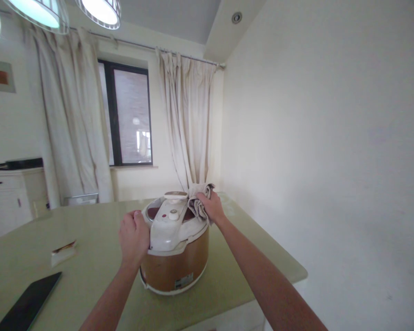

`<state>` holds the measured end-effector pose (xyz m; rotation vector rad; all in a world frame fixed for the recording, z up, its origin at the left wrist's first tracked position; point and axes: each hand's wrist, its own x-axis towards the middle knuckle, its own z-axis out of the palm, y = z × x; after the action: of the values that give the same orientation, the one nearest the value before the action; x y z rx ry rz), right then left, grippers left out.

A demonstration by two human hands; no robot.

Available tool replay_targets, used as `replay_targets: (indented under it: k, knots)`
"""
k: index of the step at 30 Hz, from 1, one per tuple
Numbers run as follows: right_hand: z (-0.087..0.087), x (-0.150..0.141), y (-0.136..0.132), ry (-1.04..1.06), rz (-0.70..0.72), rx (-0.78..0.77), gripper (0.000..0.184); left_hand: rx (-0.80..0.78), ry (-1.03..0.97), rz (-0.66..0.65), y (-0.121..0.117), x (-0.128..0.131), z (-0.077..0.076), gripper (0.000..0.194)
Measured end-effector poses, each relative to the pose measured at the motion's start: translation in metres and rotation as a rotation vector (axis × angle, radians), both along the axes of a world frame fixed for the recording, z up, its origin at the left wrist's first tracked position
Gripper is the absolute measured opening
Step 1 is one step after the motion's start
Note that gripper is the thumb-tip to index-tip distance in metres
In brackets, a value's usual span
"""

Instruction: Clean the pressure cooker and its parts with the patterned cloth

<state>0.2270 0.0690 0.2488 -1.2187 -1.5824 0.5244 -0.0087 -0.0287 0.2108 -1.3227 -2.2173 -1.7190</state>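
A round cooker [174, 264] with a brown body and a white lid [169, 225] stands on the pale green table [96, 257]. My left hand [134, 236] is closed against the cooker's left rim, gripping its side. My right hand [211, 205] is closed on a crumpled grey cloth [197, 198] and presses it on the far right part of the lid.
A dark flat tablet [29, 303] lies at the table's near left, with a small white packet [64, 253] behind it. A white cabinet [10, 195] stands at the left wall. Curtains [188, 124] flank a dark window [129, 115]. A bare wall is at the right.
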Motion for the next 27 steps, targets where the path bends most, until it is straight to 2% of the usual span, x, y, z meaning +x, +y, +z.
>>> replay_targets:
  k: [4,23,27]
  knots:
    - [-0.007,0.000,0.004,0.082,0.021,0.061,0.035,-0.004,-0.013,-0.001,-0.003,0.001,0.003,0.052]
    - [-0.018,0.004,0.002,0.209,0.011,0.077,0.036,-0.035,-0.037,0.028,-0.006,0.003,0.006,0.051]
    - [-0.011,0.012,-0.007,0.188,0.008,0.042,0.032,-0.049,-0.029,0.023,-0.007,0.004,0.007,0.051]
